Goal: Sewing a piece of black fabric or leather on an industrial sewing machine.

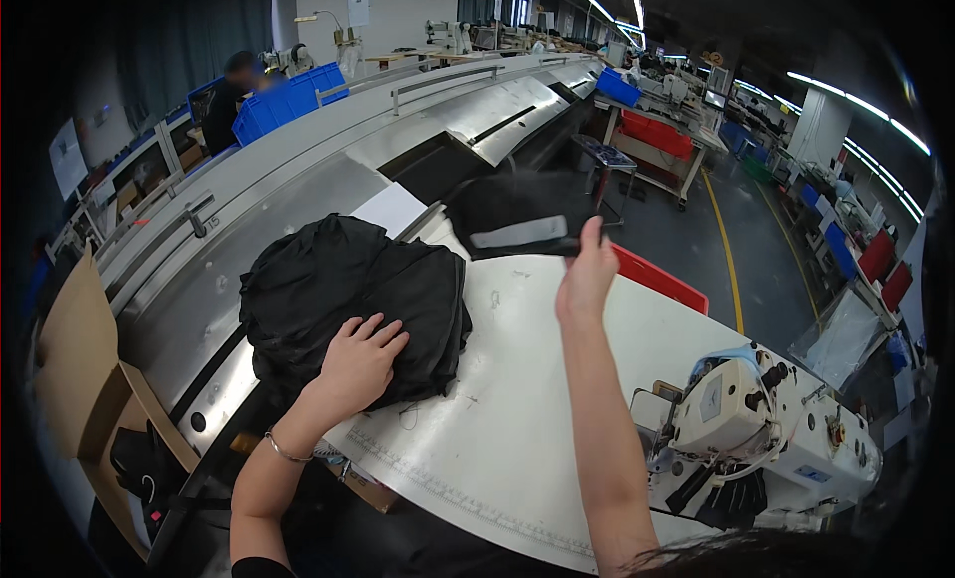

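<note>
My left hand [360, 363] lies with its fingers spread on a thick pile of black fabric [343, 289] at the left of the white table [507, 379]. Farther off, my right hand [589, 275] grips the near right edge of a black fabric piece [517, 205], thumb on top. That piece is raised over the far side of the table and slightly blurred. A pale grey strip [519, 232] runs along its near part. Beyond the pile rests a white sheet [391, 210], partly covered by it.
An industrial sewing machine [726, 409] stands at the table's right. A red bin [662, 280] shows past the far table edge. At the left are an open cardboard box [90, 369] and a long metal channel [288, 220]. Behind it a person [224, 105] is near a blue crate [288, 102].
</note>
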Motion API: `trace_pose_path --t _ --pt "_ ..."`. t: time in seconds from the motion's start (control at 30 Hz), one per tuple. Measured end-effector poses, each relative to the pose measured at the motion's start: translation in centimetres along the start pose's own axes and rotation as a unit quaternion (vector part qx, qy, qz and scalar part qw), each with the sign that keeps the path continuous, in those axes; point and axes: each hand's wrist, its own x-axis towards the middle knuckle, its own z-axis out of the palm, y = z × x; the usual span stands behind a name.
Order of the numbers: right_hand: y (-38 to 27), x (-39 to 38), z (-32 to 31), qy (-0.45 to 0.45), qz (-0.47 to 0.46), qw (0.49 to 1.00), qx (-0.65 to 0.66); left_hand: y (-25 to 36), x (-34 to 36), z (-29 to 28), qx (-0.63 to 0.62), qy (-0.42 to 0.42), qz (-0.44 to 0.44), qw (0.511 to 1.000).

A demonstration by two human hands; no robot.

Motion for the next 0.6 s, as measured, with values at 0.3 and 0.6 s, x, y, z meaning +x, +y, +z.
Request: trace_pose_path --t 0.3,0.6 --pt "-8.8 -8.8 -6.3 -0.267 -0.286 0.753 -0.529 3.2 3.5 -3.4 -0.262 0.162 -0.059 0.950" --pt "-8.8 -29.7 -16.3 -0.508 -0.278 0.461 -0.673 20.1 1.1 -1.9 -0.486 -0.010 0.312 0.816"
